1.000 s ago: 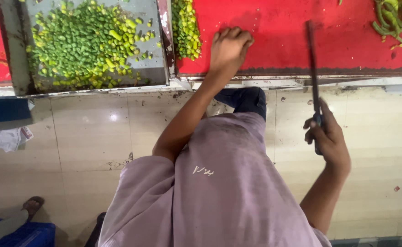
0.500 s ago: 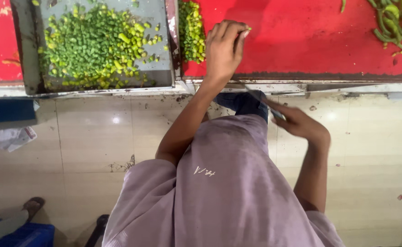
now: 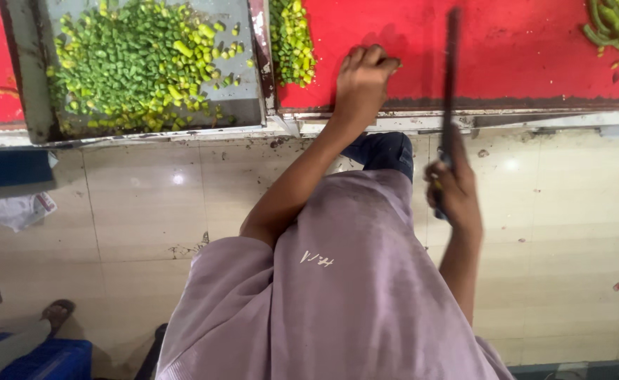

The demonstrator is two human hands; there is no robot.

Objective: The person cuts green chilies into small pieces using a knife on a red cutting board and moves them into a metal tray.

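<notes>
My left hand [image 3: 361, 77] rests on the red cutting board [image 3: 527, 56] with its fingers curled shut, just right of a pile of chopped green beans [image 3: 292, 42]. I cannot see anything inside the fist. My right hand [image 3: 454, 193] hangs below the counter's edge, shut on the handle of a long dark knife [image 3: 452, 77]. The blade points up across the board. Several whole green beans [image 3: 612, 24] lie at the board's far right corner.
A grey metal tray [image 3: 249, 112] left of the board holds a heap of cut bean pieces [image 3: 133, 63]. Beige floor tiles lie below. A crumpled paper [image 3: 21, 210] is on the floor at left. Another person's sandalled foot [image 3: 57, 313] shows at bottom left.
My right hand has swung out to the right and lifted the knife, so its blade now stands over the board. The left hand stays fisted on the board.
</notes>
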